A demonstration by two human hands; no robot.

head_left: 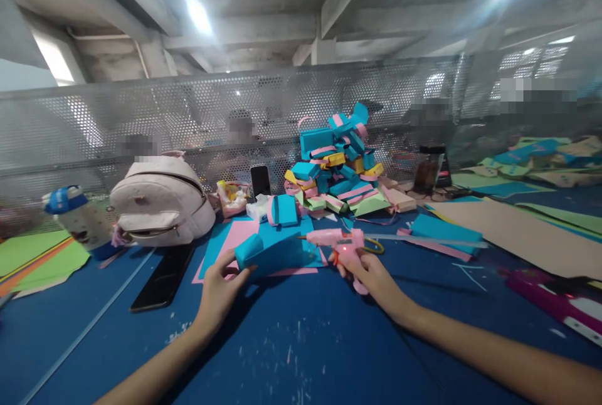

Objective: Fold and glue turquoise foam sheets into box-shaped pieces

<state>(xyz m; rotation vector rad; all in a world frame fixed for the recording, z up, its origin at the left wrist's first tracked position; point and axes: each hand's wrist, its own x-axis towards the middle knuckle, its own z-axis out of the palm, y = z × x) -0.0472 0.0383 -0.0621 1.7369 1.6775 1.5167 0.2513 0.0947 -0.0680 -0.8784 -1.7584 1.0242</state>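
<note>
My left hand [220, 289] grips a folded teal paper box [268, 254] by its left end, just above the blue table. My right hand [369, 270] holds a pink glue gun [339, 242] with its nozzle pointing left at the box's right end. Under the box lie teal and pink paper sheets [221, 242]. Another small teal box with a pink strip [283, 210] stands just behind.
A heap of finished teal, pink and yellow paper boxes [343, 167] rises at the back centre. A white backpack [160, 201], a water bottle [75, 214] and a black phone [162, 279] lie left. A dark jar [429, 170] and cardboard sheets [512, 226] are right. Perforated metal fence behind.
</note>
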